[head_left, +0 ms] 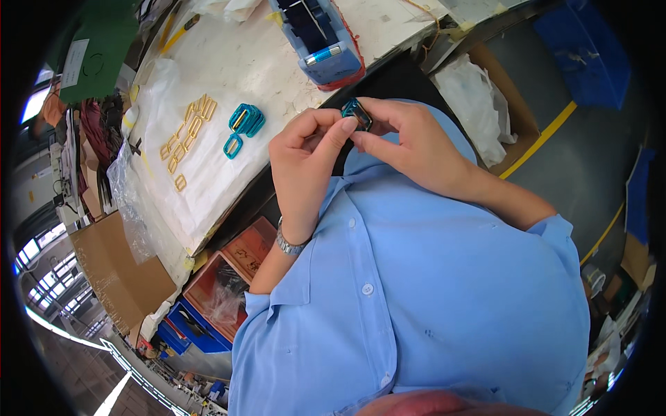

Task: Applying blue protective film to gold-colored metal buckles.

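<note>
From my remote seat I had the teal buckle (356, 113) between both hands, just off the table edge and in front of the chest of the blue button-up shirt (444, 277). It was a small, glossy frame with rounded corners and a darker middle; the fingers hid part of it, so I could not make out its full shape.

On the white sheet (211, 184), thin and faintly creased, lay a stack of matching teal frames (248, 119), smooth and shiny, with a single teal frame (233, 146) just beside it, a gold bar across its opening. Farther left lay a loose scatter of gold metal slide buckles (189, 135), slim and rectangular. A blue-grey tape dispenser (340, 69) with a reddish lower edge stood on the scuffed tabletop (388, 28).

I had the left forearm angled upward, a metal-link watch (290, 239) at the wrist, and the right forearm reaching in from the right, both elbows bent. The left hand (303, 149) pinched the buckle's near left side between thumb and curled forefinger. The right hand (416, 145) pinched its right side, forefinger above and thumb below.
</note>
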Demonstrator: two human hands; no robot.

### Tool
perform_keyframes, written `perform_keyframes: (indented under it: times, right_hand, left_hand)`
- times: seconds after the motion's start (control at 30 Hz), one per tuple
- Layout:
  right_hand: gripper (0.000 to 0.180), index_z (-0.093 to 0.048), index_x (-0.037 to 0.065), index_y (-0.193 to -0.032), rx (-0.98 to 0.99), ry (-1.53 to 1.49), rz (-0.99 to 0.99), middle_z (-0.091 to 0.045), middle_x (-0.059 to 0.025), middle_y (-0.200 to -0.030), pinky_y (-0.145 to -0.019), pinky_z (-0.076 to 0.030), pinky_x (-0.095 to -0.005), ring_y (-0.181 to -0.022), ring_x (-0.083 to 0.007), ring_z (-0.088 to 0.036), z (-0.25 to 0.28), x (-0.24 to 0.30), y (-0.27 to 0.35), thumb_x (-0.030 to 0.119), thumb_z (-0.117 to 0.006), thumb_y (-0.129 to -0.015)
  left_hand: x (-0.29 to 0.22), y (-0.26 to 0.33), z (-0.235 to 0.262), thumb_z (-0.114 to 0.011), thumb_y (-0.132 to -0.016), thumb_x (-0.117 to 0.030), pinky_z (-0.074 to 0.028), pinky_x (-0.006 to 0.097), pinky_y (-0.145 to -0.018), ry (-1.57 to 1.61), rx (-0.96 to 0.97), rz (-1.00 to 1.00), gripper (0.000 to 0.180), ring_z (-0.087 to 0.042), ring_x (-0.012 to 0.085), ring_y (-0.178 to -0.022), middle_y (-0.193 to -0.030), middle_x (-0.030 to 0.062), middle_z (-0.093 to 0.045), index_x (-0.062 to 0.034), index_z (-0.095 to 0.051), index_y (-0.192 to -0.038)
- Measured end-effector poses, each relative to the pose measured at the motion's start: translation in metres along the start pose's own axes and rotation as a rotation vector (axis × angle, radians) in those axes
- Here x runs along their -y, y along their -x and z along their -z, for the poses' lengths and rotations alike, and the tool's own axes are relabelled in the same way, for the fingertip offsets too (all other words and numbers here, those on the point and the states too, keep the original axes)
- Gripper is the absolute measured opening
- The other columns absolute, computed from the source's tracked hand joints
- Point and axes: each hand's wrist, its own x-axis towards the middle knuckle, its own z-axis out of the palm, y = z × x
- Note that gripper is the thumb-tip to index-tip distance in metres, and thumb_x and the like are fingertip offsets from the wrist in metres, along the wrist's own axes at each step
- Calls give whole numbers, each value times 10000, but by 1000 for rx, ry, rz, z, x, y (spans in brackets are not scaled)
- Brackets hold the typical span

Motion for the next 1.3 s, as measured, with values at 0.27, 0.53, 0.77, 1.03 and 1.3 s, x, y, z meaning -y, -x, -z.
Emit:
perform_keyframes:
  times: [0.27, 0.53, 0.77, 1.03, 1.3]
  right_hand:
    - [490, -631, -37, -1401, -66, 529, 281, -735, -190, -1077, -797, -589, -397, -931, -348, -740, -8, 2, 0, 65, -771, -943]
    - [479, -626, -43, -1378, -94, 604, 379, -723, -183, -1027, -786, -596, -406, -905, -341, -740, -15, 2, -5, 55, -763, -929]
    - [262, -704, -71, -1238, -1, -248, -52, -797, -106, -1002, -811, -614, -278, -881, -139, -777, -7, 11, -15, 143, -680, -1089]
    - [162, -719, -32, -1121, -108, 289, 285, -759, -120, -812, -624, -567, -307, -713, -163, -755, -12, 16, -5, 108, -648, -1082]
    - [204, -711, -42, -1096, -19, -150, 141, -738, -74, -813, -666, -561, -266, -730, -110, -718, -19, 13, -4, 145, -633, -1115]
  left_hand:
    - [-4, 6, 4, -815, -951, -13, -538, 250, -667, -352, -189, -367, 233, -677, 119, -720, -864, 51, -728, 1, -761, -1177]
    - [10, 1, 7, -803, -965, -33, -550, 312, -627, -586, -214, -516, 110, -732, 199, -690, -824, 105, -751, -21, -792, -1073]
    - [11, 5, 9, -760, -1028, -29, -588, 254, -662, -254, -287, -389, 83, -753, 103, -770, -919, 80, -814, 42, -766, -1069]
    - [6, 13, 16, -685, -1104, -125, -558, 249, -614, 36, -83, -172, 182, -690, 91, -682, -845, 40, -759, 44, -743, -1070]
    - [-3, 36, 8, -655, -1133, -178, -498, 216, -599, -146, -164, -143, 226, -640, 58, -667, -776, 5, -699, 29, -728, -1077]
